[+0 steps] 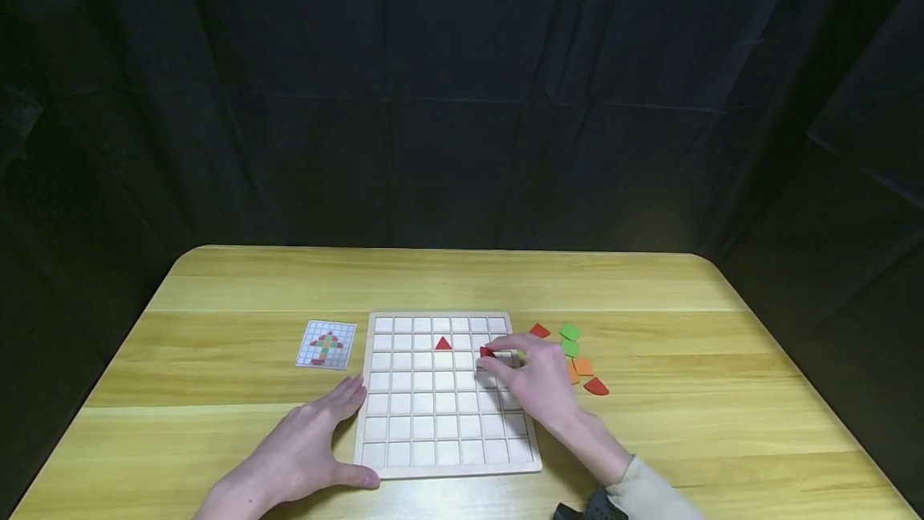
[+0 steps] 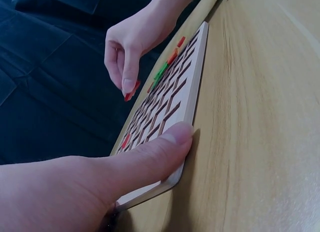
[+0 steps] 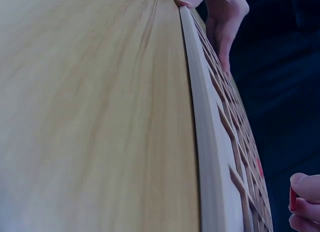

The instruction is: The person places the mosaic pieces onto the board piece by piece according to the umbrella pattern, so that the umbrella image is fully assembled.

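Note:
A pale wooden grid board (image 1: pixel 404 427) lies on the table. My left hand (image 1: pixel 306 444) rests at its left side with the fingers spread along the edge. In the left wrist view the left thumb (image 2: pixel 155 149) touches the board's rim. Between thumb and fingers, my right hand (image 1: pixel 541 379) pinches a small red piece (image 1: pixel 487 352) over the right part of the board. The left wrist view shows this piece (image 2: pixel 132 91) above the cells; its full outline is hidden by the fingers. A red triangle (image 1: pixel 443 343) sits in a cell of the second row from the far edge.
Right of the board lie loose green pieces (image 1: pixel 569 332), orange pieces (image 1: pixel 583 366) and red pieces (image 1: pixel 596 387), partly behind the right hand. A card with a coloured grid pattern (image 1: pixel 326 344) lies to the left. Black cloth (image 1: pixel 462 167) hangs behind the wooden table (image 1: pixel 722 392).

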`<state>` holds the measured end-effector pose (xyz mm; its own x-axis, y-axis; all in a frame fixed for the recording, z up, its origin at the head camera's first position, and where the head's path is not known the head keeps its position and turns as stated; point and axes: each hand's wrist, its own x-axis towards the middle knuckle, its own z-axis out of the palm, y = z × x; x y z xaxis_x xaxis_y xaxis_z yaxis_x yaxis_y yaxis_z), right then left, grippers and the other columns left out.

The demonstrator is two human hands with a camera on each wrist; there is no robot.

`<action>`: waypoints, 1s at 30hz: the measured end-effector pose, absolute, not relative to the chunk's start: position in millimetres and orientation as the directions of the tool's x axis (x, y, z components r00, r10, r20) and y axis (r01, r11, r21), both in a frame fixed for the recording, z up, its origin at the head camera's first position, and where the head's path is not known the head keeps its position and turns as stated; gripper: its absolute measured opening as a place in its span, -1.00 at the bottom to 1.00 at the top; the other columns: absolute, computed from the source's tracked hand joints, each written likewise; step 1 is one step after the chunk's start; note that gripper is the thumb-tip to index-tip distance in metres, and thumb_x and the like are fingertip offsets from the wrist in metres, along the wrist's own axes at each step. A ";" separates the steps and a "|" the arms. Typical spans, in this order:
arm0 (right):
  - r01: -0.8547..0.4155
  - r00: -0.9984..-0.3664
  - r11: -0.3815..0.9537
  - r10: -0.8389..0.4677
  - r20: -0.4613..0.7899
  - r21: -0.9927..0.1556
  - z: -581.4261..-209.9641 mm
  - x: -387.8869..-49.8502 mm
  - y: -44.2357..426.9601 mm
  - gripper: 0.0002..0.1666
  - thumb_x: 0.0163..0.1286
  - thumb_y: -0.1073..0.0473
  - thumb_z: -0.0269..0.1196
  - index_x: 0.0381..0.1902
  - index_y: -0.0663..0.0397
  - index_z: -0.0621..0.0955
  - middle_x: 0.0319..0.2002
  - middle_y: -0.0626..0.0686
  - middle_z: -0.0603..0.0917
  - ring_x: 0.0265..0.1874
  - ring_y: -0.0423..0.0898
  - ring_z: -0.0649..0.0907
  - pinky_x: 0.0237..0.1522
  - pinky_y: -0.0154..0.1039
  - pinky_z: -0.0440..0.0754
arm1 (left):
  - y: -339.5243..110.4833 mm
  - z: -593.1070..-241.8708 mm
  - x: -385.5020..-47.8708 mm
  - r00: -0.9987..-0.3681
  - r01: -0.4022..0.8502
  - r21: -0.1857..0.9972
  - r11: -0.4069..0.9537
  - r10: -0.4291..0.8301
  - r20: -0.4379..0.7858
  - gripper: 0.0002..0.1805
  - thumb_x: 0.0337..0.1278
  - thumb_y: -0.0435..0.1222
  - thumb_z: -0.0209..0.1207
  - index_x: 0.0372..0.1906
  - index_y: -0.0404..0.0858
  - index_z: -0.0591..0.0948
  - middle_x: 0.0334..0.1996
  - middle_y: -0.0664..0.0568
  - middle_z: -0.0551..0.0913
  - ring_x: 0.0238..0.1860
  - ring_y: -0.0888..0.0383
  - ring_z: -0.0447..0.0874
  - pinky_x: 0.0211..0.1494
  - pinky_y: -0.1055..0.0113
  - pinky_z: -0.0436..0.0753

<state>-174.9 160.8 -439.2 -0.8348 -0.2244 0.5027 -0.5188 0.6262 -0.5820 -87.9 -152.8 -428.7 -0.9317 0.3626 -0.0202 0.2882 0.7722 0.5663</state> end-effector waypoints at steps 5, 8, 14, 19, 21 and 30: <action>-0.506 -0.843 0.643 -0.229 0.486 -0.574 -441.9 -176.8 148.3 -0.79 0.03 0.17 0.58 -0.35 0.05 0.79 -0.35 -0.02 0.81 -0.37 -0.13 0.76 -0.39 -0.20 0.69 | -152.2 -428.5 -88.2 -0.933 0.287 0.561 0.776 0.359 -0.019 0.29 -0.42 0.38 0.43 0.39 -0.43 0.40 0.47 -0.26 0.29 0.46 -0.22 0.28 0.41 -0.12 0.37; -0.499 -0.849 0.648 -0.232 0.474 -0.575 -443.8 -178.1 143.6 -0.78 0.01 0.18 0.59 -0.36 0.05 0.79 -0.37 -0.03 0.80 -0.42 -0.16 0.72 -0.44 -0.29 0.63 | -151.5 -428.3 -88.5 -0.934 0.286 0.559 0.778 0.358 -0.021 0.29 -0.42 0.38 0.43 0.39 -0.42 0.40 0.48 -0.26 0.29 0.46 -0.22 0.28 0.41 -0.12 0.38; -0.485 -0.862 0.635 -0.232 0.450 -0.602 -447.0 -180.2 138.0 -0.80 0.04 0.21 0.57 -0.34 0.05 0.79 -0.38 -0.04 0.78 -0.44 -0.24 0.69 -0.43 -0.41 0.62 | -151.2 -427.5 -89.0 -0.935 0.280 0.565 0.776 0.354 -0.023 0.29 -0.43 0.37 0.44 0.40 -0.42 0.40 0.48 -0.26 0.28 0.46 -0.22 0.28 0.41 -0.12 0.38; -0.491 -0.857 0.644 -0.234 0.460 -0.587 -448.9 -181.1 135.7 -0.80 0.04 0.22 0.57 -0.34 0.05 0.79 -0.35 -0.02 0.79 -0.38 -0.21 0.73 -0.36 -0.37 0.68 | -150.1 -427.6 -89.6 -0.932 0.293 0.561 0.774 0.362 -0.013 0.28 -0.42 0.36 0.45 0.40 -0.42 0.40 0.48 -0.25 0.29 0.46 -0.22 0.29 0.41 -0.11 0.39; -0.496 -0.853 0.650 -0.242 0.462 -0.575 -449.7 -181.4 134.8 -0.80 0.05 0.21 0.57 -0.33 0.06 0.79 -0.34 -0.02 0.79 -0.34 -0.18 0.74 -0.31 -0.33 0.71 | -150.1 -427.4 -89.3 -0.932 0.290 0.564 0.773 0.361 -0.016 0.28 -0.41 0.35 0.45 0.40 -0.42 0.40 0.48 -0.25 0.29 0.46 -0.22 0.28 0.41 -0.11 0.38; -0.532 -0.831 0.647 -0.273 0.485 -0.546 -452.5 -180.2 130.7 -0.79 0.07 0.20 0.56 -0.30 0.09 0.79 -0.30 0.00 0.81 -0.18 -0.05 0.76 -0.08 -0.12 0.73 | -150.5 -426.4 -88.1 -0.933 0.284 0.565 0.774 0.359 -0.022 0.28 -0.41 0.36 0.44 0.40 -0.42 0.39 0.48 -0.25 0.28 0.47 -0.22 0.27 0.42 -0.12 0.37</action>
